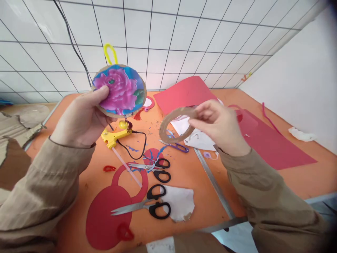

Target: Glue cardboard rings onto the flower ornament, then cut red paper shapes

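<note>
Raised at the upper left, my left hand (pixel 84 112) grips a round flower disc (pixel 123 91), its thumb on the pink petals. A yellow loop (pixel 110 54) sticks up from the disc's top edge, and a dark tassel hangs at its underside. My right hand (pixel 219 123) pinches a brown cardboard ring (pixel 165 128) by its right side, above the table. The two held pieces are apart. Below the disc lies a yellow glue gun (pixel 116 136) with a clear stick in it.
On the orange table (pixel 210 200) lie large black-handled scissors (pixel 142 205), smaller scissors (pixel 158 168), purple snips (pixel 179 147), a red circle (pixel 107 218), red sheets (pixel 273 140), white cloth and blue scraps. Torn cardboard (pixel 13 158) is at the left. A tiled wall stands behind.
</note>
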Available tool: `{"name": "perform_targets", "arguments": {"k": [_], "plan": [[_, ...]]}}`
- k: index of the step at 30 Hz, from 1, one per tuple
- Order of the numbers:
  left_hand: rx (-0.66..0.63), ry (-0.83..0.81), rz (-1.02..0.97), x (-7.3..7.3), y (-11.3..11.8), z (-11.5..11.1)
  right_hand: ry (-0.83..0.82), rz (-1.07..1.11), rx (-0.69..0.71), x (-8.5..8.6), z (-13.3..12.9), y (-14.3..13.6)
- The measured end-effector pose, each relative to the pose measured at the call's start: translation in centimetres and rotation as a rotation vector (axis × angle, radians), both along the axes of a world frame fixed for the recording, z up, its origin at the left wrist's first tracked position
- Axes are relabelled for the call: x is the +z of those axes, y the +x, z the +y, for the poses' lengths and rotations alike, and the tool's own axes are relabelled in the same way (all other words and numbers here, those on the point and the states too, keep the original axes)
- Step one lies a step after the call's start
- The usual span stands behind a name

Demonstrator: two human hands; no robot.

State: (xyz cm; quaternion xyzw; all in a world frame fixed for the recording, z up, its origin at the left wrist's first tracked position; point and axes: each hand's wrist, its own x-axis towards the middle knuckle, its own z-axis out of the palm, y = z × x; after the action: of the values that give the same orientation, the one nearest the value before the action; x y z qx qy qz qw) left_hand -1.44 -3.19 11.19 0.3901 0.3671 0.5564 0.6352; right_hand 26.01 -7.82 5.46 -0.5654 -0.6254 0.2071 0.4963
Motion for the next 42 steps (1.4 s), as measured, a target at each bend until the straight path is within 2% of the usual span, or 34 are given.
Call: {"name": "perform_targets", "arguments": {"k": [2, 4, 5, 7, 9, 10, 12, 15, 19, 21, 26, 32, 37, 42], "plan": [[0.002, 0.003, 0.021, -0.2, 0.1, 0.0, 0.242, 0.032, -0.156, 0.2, 0.5, -0.3], [0.002, -0.003, 0.038, -0.4, 0.2, 0.1, 0.389, -0.114, -0.227, -0.5, 1.5, -0.9], [-0.002, -0.014, 0.030, -0.5, 0.2, 0.2, 0.401, -0.237, -0.212, -1.1, 2.1, -1.2], [-0.005, -0.043, -0.003, -0.7, 0.1, 0.5, 0.270, -0.541, -0.006, -2.6, 3.2, -1.5], [0.006, -0.087, -0.022, -0.9, -0.1, 0.8, 0.186, -0.620, 0.113, -3.8, 4.0, -1.6], [0.013, -0.108, -0.020, -1.0, -0.1, 0.9, 0.164, -0.598, 0.117, -4.1, 4.3, -1.6], [0.007, -0.145, 0.000, -1.3, -0.2, 1.2, 0.172, -0.485, 0.037, -4.2, 4.6, -1.3], [-0.011, -0.157, 0.019, -1.8, -0.2, 1.5, 0.149, -0.206, -0.082, -3.2, 4.8, -0.7], [-0.003, -0.153, 0.016, -2.3, -0.4, 1.7, -0.081, 0.382, 0.049, -1.4, 5.3, -0.4], [-0.009, -0.144, 0.017, -2.5, -0.7, 1.9, -0.142, 0.504, 0.113, -0.8, 5.4, -0.4], [-0.007, -0.116, -0.012, -3.8, -0.9, 2.6, -0.214, 0.566, 0.190, 0.5, 5.4, -0.4], [-0.082, -0.156, -0.054, -5.6, 0.5, 2.4, -0.266, 0.619, 0.249, 1.9, 5.8, -2.0], [-0.139, -0.151, -0.124, -6.2, 1.8, 1.6, -0.236, 0.620, 0.295, 1.5, 5.8, -4.3], [-0.190, -0.193, -0.193, -6.2, 2.2, 1.1, -0.271, 0.644, 0.322, 0.8, 5.5, -4.9]]}}
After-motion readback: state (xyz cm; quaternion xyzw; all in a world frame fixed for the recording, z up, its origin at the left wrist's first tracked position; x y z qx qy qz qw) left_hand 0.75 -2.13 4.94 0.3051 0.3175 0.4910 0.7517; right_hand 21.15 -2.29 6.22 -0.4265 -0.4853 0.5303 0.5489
